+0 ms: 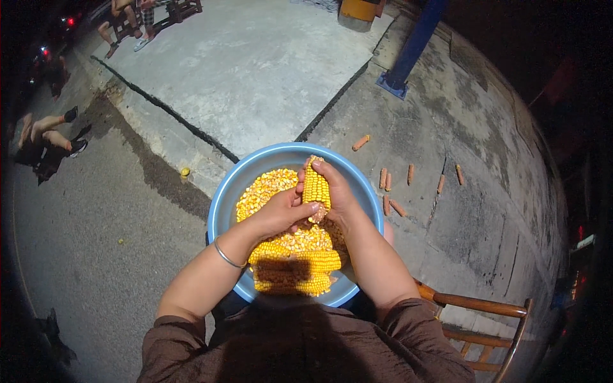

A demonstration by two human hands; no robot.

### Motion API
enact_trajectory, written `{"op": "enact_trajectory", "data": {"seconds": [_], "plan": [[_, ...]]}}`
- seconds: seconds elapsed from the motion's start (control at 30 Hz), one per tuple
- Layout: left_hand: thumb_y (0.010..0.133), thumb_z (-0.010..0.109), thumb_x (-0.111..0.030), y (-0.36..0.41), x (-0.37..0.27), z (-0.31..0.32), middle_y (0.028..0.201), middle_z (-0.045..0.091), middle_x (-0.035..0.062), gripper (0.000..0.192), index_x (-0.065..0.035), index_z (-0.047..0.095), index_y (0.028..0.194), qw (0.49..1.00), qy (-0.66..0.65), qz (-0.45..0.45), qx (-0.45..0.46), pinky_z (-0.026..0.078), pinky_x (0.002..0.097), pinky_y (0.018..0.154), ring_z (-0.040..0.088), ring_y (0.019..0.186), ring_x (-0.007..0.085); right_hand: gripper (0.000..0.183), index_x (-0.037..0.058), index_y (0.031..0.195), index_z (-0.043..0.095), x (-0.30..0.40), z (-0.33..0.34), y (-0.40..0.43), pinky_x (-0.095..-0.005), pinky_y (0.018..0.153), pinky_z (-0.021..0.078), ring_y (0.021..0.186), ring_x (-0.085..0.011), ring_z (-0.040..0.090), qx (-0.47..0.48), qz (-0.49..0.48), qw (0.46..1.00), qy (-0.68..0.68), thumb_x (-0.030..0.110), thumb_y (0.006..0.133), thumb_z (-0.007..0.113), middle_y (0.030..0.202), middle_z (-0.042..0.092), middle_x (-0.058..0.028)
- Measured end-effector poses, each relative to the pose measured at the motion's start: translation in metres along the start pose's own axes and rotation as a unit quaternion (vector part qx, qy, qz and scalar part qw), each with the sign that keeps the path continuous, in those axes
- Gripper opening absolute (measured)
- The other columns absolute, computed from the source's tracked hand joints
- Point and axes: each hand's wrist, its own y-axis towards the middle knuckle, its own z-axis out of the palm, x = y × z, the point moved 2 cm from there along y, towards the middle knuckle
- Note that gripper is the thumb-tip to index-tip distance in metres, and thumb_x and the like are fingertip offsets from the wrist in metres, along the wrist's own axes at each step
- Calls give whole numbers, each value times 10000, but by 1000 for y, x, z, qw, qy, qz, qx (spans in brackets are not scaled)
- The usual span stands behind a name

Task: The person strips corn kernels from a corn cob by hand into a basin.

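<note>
An ear of dried yellow corn [316,187] is held upright over a blue plastic basin [221,196]. My right hand [336,187] wraps its right side, with the thumb near the top. My left hand [286,209] grips it from the left, its thumb pressing near the lower end, where bare cob shows. Loose corn kernels [268,184] are heaped in the basin below. Several whole ears of corn [301,261] lie stacked at the basin's near side, partly in shadow.
Several stripped cobs [387,179] lie on the concrete to the right. A wooden chair [483,304] stands at lower right, a blue metal post [414,48] beyond. Seated people's legs [55,129] show at left, others [129,24] at upper left. A yellow round object [185,171] rests on the ground.
</note>
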Motion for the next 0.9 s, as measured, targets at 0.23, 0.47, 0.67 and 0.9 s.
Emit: {"op": "enact_trajectory", "data": {"seconds": [0.23,0.47,0.67,0.9], "plan": [[845,615,-249,-3,-4,7,773,567,-36,281,-93,499,1048,998,-24,-7,-50,350,176,451,484,579,33,205,74,956,482,-4,3,-1,-331,536,546,648,-184,602,-24,-16,999,-27,263,877,495,778,557,-77],[837,621,-247,2,2,2,840,593,-28,378,-96,461,1144,999,18,-13,-42,400,174,490,539,676,37,213,79,970,495,-6,4,1,-331,546,540,663,-179,605,-41,-41,997,-50,271,876,503,794,567,-74],[878,567,-273,-1,4,-4,900,582,-16,391,-84,435,1194,998,-55,2,32,437,172,539,557,730,61,224,95,968,504,2,4,-2,-329,561,534,666,-178,602,-15,7,1000,23,295,867,514,784,567,-69],[886,554,-274,-2,-4,-1,882,588,-11,389,-76,430,1197,999,-17,-15,35,440,178,522,572,710,75,218,90,957,497,3,-2,-2,-305,575,526,671,-168,596,35,25,999,5,284,860,515,790,565,-67]]}}
